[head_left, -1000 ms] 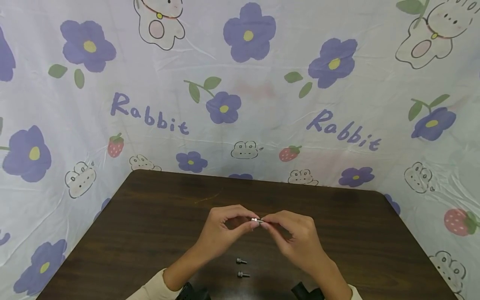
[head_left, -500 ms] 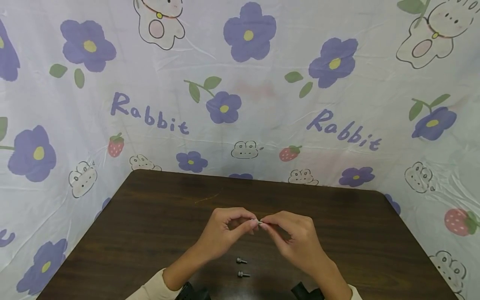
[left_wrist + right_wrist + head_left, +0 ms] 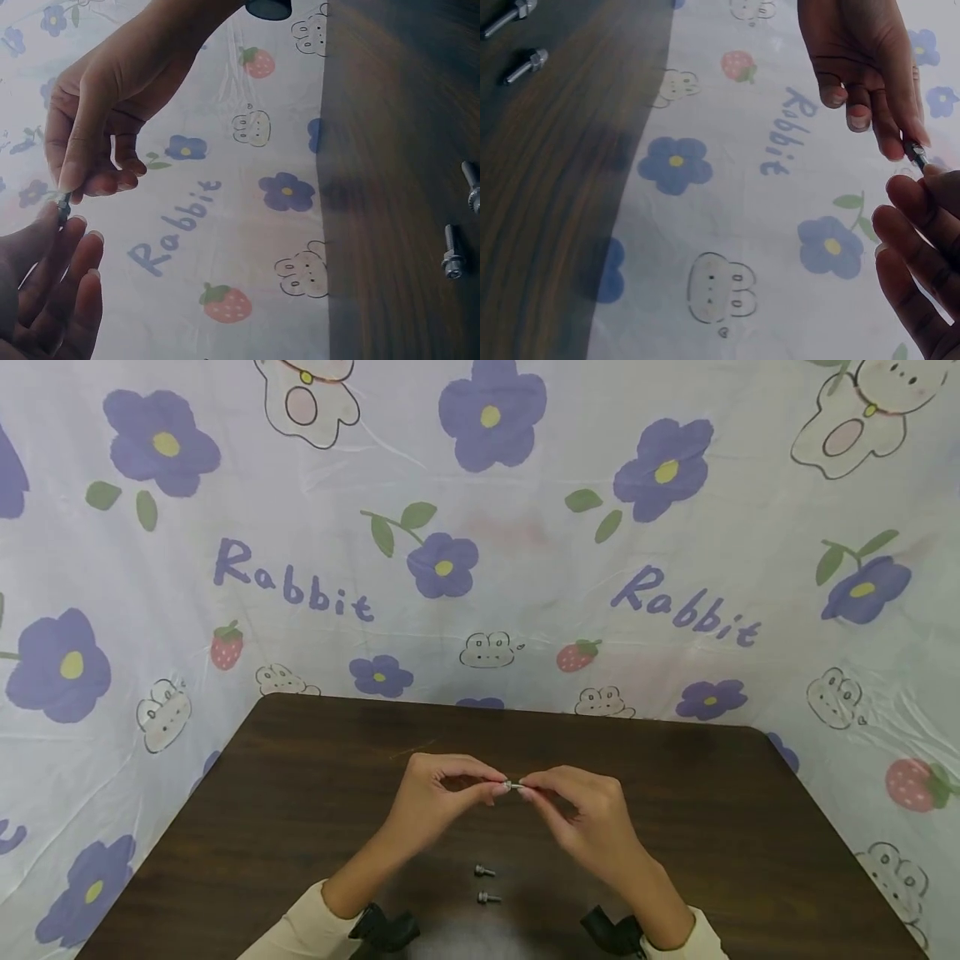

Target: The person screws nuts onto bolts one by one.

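A small metal bolt (image 3: 513, 786) is stretched between the fingertips of both hands, above the dark table. My left hand (image 3: 431, 802) pinches its thicker end with thumb and index finger. My right hand (image 3: 588, 814) pinches the thin shank from the other side. In the left wrist view the bolt (image 3: 64, 206) appears at the left edge, its thicker part by the left fingertips. The right wrist view has the bolt (image 3: 916, 155) lying between the two thumbs, partly covered by fingers.
Two similar bolts, an upper bolt (image 3: 484, 870) and a lower bolt (image 3: 489, 898), lie on the table (image 3: 300, 793) nearer the body. Black wrist mounts (image 3: 388, 930) hang below both sleeves. A cloth printed with flowers and rabbits (image 3: 525, 602) surrounds the table's back and sides.
The head view has tilted slightly down. My left fingertips have shifted a little left, baring more of the bolt's middle. Both hands keep their pinch; the two loose bolts stay put.
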Available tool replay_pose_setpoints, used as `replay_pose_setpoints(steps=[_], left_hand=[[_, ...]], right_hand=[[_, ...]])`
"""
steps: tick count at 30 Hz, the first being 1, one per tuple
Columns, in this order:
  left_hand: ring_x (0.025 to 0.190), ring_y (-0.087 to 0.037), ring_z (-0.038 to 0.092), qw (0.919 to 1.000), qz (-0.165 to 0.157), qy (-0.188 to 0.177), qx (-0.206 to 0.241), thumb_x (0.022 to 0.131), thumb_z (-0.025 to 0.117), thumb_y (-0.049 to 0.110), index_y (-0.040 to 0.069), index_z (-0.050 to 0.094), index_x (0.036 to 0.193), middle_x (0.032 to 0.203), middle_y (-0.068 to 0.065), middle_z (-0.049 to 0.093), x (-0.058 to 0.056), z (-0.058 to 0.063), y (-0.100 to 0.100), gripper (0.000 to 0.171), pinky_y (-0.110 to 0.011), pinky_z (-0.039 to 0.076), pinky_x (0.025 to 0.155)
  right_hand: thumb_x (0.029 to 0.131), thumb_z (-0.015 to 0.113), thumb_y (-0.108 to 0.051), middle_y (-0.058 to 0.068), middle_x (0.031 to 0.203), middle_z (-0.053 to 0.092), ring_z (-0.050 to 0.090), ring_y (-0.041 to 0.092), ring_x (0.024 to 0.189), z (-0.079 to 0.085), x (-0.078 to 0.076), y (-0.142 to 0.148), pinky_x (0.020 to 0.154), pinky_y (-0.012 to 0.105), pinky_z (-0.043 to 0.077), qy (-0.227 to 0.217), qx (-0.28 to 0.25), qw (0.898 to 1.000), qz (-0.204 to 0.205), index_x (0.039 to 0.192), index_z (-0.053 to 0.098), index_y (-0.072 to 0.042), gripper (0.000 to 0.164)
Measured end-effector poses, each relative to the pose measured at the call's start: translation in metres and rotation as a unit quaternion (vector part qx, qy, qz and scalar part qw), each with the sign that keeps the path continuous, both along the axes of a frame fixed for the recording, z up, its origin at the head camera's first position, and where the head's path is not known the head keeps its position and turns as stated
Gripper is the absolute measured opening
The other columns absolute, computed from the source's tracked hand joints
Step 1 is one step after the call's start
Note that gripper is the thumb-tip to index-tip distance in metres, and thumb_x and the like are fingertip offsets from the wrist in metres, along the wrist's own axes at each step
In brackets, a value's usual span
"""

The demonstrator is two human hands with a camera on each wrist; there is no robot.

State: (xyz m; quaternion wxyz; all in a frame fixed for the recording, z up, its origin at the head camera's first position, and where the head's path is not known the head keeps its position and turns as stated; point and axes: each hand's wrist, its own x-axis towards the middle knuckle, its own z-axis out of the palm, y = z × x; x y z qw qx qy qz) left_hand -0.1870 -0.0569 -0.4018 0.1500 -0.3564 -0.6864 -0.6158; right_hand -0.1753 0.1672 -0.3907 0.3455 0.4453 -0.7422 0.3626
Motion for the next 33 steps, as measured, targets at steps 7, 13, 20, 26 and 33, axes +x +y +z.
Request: replay_pose_setpoints(steps=[7, 13, 20, 26, 33], left_hand=[[0.071, -0.021, 0.074, 0.9992, 0.001, -0.026, -0.031, 0.089, 0.079, 0.012, 0.010, 0.081, 0.094, 0.087, -0.001, 0.077, -0.008, -0.017, -0.004, 0.006, -0.037, 0.062, 0.061], [0.073, -0.016, 0.073, 0.9961, 0.010, -0.046, -0.074, 0.087, 0.081, 0.016, 0.014, 0.082, 0.094, 0.089, 0.003, 0.077, -0.011, -0.042, -0.006, 0.008, -0.033, 0.061, 0.062], [0.074, -0.011, 0.072, 0.9904, 0.003, -0.059, -0.125, 0.086, 0.082, 0.016, 0.015, 0.081, 0.092, 0.087, 0.003, 0.077, -0.016, -0.061, -0.011, 0.006, -0.029, 0.060, 0.064], [0.078, -0.004, 0.069, 0.9807, -0.001, -0.053, -0.188, 0.086, 0.082, 0.013, 0.016, 0.081, 0.092, 0.090, 0.003, 0.077, -0.021, -0.075, -0.014, 0.007, -0.025, 0.059, 0.066], [0.079, 0.001, 0.068, 0.9641, 0.008, -0.042, -0.262, 0.085, 0.083, 0.014, 0.016, 0.082, 0.093, 0.092, 0.010, 0.077, -0.026, -0.086, -0.016, 0.008, -0.020, 0.056, 0.068]], right_hand=[[0.084, 0.082, -0.003, -0.001, 0.085, 0.075, 0.062, 0.004, 0.063, -0.013, -0.006, 0.000, 0.052, 0.015, 0.047, -0.029, 0.040, 0.998, -0.027, 0.093, 0.077, -0.009, 0.012], [0.081, 0.085, -0.006, -0.005, 0.084, 0.074, 0.060, -0.001, 0.064, -0.033, -0.008, 0.001, 0.054, 0.011, 0.046, -0.028, 0.092, 0.994, -0.046, 0.090, 0.076, -0.012, 0.014], [0.083, 0.085, -0.011, -0.005, 0.082, 0.074, 0.067, 0.002, 0.070, -0.049, -0.012, -0.002, 0.061, 0.016, 0.054, -0.055, 0.167, 0.982, -0.067, 0.087, 0.076, -0.013, 0.010], [0.083, 0.085, -0.011, -0.006, 0.081, 0.074, 0.065, 0.001, 0.069, -0.061, -0.013, -0.006, 0.060, 0.017, 0.053, -0.093, 0.224, 0.967, -0.077, 0.087, 0.076, -0.014, 0.010], [0.085, 0.083, -0.012, -0.006, 0.080, 0.074, 0.065, 0.001, 0.069, -0.071, -0.016, -0.013, 0.058, 0.018, 0.052, -0.128, 0.270, 0.951, -0.077, 0.086, 0.077, -0.014, 0.006]])
